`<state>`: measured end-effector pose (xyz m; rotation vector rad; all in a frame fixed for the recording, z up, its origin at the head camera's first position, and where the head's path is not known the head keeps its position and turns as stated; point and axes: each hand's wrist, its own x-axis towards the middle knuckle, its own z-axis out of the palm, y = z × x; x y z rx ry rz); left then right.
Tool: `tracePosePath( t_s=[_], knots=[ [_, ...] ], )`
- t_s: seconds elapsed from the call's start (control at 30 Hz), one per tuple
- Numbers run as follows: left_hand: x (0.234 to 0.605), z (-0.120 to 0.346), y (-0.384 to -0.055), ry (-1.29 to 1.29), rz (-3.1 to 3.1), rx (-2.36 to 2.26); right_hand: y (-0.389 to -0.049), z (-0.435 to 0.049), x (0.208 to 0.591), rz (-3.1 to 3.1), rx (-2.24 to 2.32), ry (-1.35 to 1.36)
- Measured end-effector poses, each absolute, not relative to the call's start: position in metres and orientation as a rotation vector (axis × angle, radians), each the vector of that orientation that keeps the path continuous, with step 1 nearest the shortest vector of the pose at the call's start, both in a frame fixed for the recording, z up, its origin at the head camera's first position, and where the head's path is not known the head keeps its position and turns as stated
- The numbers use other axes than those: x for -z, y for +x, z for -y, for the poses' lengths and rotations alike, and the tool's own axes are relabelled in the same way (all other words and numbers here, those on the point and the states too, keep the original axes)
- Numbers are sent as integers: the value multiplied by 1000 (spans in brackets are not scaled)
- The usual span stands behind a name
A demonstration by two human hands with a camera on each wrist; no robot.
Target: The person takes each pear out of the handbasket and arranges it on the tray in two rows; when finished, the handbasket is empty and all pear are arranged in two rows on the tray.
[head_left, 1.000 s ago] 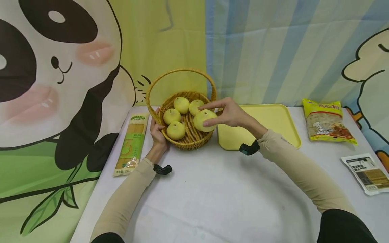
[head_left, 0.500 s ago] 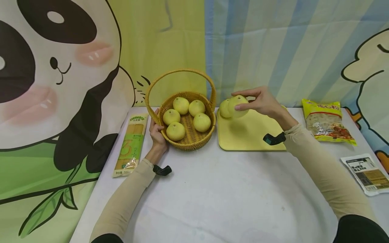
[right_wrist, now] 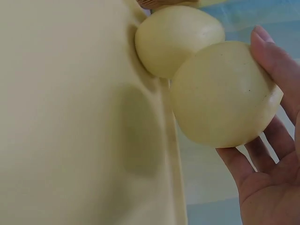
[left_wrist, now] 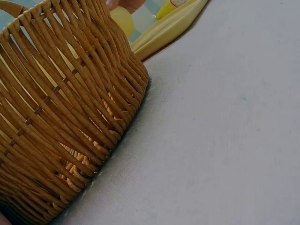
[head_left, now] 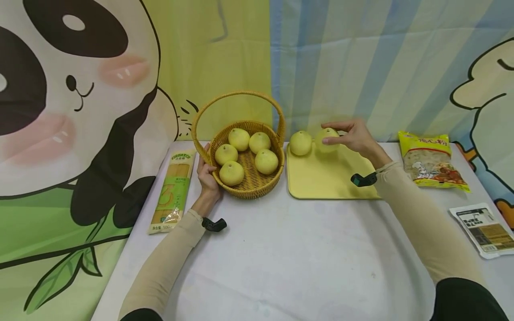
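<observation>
My left hand [head_left: 209, 178] grips the left side of a woven basket [head_left: 250, 192] with a tall hoop handle. Several pale yellow, round pears [head_left: 232, 173] lie inside it. Just to the right, my right hand [head_left: 353, 139] holds another pear [right_wrist: 225, 96] between thumb and fingers above the back of a yellow tray [head_left: 321, 187]. In the right wrist view its shadow falls on the tray. Beside the held fruit, a second pear [head_left: 300, 143] rests in the tray's back left corner. The left wrist view is mostly filled by the basket's woven wall [left_wrist: 70, 103].
A green and clear pack of noodles [head_left: 172, 191] lies left of the basket. On the right are a yellow bag of food [head_left: 433, 160] and a flat white and brown packet [head_left: 486, 229]. A printed cloth backdrop [head_left: 329, 67] stands right behind the tray.
My right hand has carried the pear from over the basket rightward to above the tray, then slightly farther right, away from the pear resting there. My left hand has stayed at the basket.
</observation>
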<state>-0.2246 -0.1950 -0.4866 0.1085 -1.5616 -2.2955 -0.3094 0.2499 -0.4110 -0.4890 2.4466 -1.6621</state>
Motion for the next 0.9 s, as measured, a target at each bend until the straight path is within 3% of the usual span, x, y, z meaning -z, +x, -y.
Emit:
tracePosePath(
  t_s=[0.5, 0.9],
  knots=[
    [488, 198, -226, 91, 1548, 2297, -323, -246, 441, -2430, 1682, -397],
    [486, 196, -224, 111, 1555, 2278, -323, -245, 444, -2427, 1652, -416]
  ],
)
